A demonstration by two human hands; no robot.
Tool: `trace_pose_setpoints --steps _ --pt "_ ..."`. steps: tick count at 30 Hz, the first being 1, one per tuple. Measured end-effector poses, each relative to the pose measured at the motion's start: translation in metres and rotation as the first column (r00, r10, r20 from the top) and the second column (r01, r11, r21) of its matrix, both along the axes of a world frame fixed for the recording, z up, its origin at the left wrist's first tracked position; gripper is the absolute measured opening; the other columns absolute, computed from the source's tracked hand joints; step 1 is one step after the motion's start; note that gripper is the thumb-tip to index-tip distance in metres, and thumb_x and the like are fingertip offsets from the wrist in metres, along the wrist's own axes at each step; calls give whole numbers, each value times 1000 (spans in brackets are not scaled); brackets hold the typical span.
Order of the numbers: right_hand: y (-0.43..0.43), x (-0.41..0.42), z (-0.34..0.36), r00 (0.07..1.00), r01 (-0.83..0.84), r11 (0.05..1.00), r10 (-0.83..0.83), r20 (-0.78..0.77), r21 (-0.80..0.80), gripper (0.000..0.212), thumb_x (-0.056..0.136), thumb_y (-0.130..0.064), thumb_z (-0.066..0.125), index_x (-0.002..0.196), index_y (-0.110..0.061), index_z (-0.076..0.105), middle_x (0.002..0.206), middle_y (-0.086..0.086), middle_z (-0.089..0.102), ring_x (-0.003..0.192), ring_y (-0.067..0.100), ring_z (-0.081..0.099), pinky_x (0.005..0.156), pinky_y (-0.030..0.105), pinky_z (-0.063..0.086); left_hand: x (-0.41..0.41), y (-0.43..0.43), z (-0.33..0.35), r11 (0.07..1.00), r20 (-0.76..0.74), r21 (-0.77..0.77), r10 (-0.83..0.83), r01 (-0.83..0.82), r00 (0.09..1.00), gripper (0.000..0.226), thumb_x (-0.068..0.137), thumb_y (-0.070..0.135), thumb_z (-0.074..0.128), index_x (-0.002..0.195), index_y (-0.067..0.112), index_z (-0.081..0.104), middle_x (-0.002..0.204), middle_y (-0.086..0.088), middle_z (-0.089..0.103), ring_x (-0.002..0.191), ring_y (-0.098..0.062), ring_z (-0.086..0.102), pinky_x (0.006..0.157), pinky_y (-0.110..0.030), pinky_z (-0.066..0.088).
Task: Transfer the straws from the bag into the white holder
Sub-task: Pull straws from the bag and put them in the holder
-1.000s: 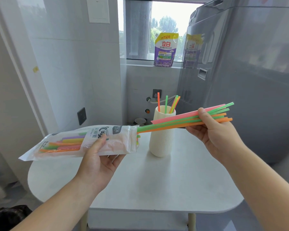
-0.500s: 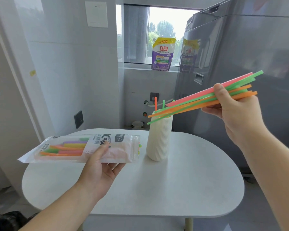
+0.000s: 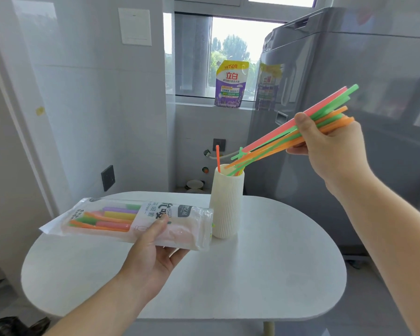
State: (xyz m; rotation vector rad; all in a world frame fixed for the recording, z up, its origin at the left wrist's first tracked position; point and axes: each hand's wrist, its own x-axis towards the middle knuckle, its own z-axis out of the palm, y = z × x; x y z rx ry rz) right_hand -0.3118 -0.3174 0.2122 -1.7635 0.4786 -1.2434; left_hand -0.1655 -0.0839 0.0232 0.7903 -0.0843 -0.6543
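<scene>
My right hand (image 3: 330,144) grips a bundle of pink, green and orange straws (image 3: 279,139), tilted down to the left, their lower tips reaching into the mouth of the white ribbed holder (image 3: 226,204). The holder stands upright on the white table (image 3: 264,270), and a red-orange straw (image 3: 218,158) stands in it. My left hand (image 3: 155,251) holds the clear plastic straw bag (image 3: 121,219) from below, lying sideways just left of the holder, with coloured straws still inside.
A large grey appliance (image 3: 349,93) stands right behind the table. A purple and yellow detergent pouch (image 3: 230,84) sits on the window sill. Tiled wall with a dark socket (image 3: 108,177) is on the left. The table's rounded front edge is near me.
My right hand pulled the straw bundle out of the bag, lifted it up and right, then tilted its tips down into the holder. The bag sank slightly toward the table.
</scene>
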Motion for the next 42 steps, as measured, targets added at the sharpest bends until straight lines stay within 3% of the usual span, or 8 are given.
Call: trace_pose_setpoints --steps 4,17,21,24,30,34,38,42 --pt "-4 10 -6 999 -4 1000 4 -34 0 14 92 -38 69 93 -24 69 81 -14 74 63 5 75 53 17 58 1 2 -1 1000 -6 6 -2 2 1000 34 95 20 69 128 25 71 115 -9 82 86 -22 82 61 -37 66" --pt "-16 79 -20 939 61 993 -93 -331 -104 24 94 -37 68 75 -24 63 71 -4 73 53 15 75 57 31 64 2 6 -2 1000 12 13 -8 8 1000 40 94 21 70 134 27 69 119 -9 81 85 -22 81 61 -37 65" --pt "-14 100 -23 891 -1 989 -65 -449 -145 20 93 -35 68 77 -24 63 75 -5 72 51 9 72 44 21 57 3 7 -2 1000 11 9 -8 8 1000 40 93 20 70 133 26 69 111 -7 83 84 -22 81 60 -37 65" --pt "-12 112 -27 851 -11 982 -91 -516 -191 24 90 -38 72 75 -20 64 74 -2 72 58 16 75 56 30 63 4 7 -1 1000 22 8 -17 17 1000 51 82 22 75 133 25 69 107 -7 84 82 -21 81 59 -37 65" --pt "-13 110 -39 866 47 961 -176 -467 -274 47 77 -55 78 101 -17 64 91 0 66 80 18 69 72 36 62 4 9 0 1000 40 8 -19 19 999 59 75 24 77 133 26 69 107 -6 84 82 -21 81 60 -37 65" --pt "-10 100 -42 890 79 969 -174 -422 -233 58 78 -57 76 117 -16 61 99 1 65 81 15 66 66 28 56 4 11 2 1000 39 10 -19 18 999 56 74 24 78 129 26 70 106 -5 84 82 -21 81 60 -37 65" --pt "3 81 -50 930 146 970 -202 -306 -197 37 89 -52 65 103 -17 61 83 -3 65 73 8 61 60 24 45 4 12 5 1000 29 15 -13 13 999 59 73 26 79 131 25 69 109 -6 84 84 -21 82 60 -36 65" --pt "33 54 -84 967 94 991 -68 -245 96 28 98 -44 50 87 -20 60 75 -2 65 55 4 58 55 31 48 4 14 10 1000 44 14 -9 9 999 61 72 28 80 132 24 69 111 -8 83 87 -22 81 62 -36 65"
